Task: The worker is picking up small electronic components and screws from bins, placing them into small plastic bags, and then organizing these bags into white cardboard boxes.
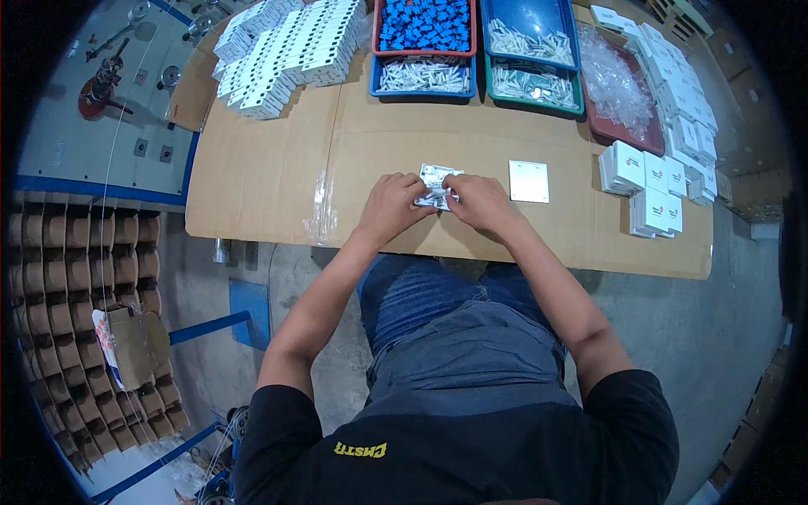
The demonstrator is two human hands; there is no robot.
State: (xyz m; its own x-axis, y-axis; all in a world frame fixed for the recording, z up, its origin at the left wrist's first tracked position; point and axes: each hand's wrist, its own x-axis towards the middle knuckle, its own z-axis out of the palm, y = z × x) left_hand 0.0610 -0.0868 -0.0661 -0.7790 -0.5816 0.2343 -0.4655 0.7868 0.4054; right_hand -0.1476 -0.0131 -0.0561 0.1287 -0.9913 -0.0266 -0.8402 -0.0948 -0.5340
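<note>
Both my hands meet over a small flat white piece with grey printed marks (436,173), near the front middle of the cardboard-covered table (269,168). My left hand (392,202) is closed on its left side, the fingertips bent over it. From the right, my right hand (481,204) pinches its other edge. The fingers cover much of the piece, so its exact kind does not show. Just right of my right hand a square white plate (528,183) lies flat on the cardboard.
At the back stand a red bin (376,48) of blue plugs, a blue bin (404,97) of white plugs and a green bin (539,108). A dark red tray (619,135) holds clear plastic bags. White boxes are stacked back left (295,50) and right (652,194).
</note>
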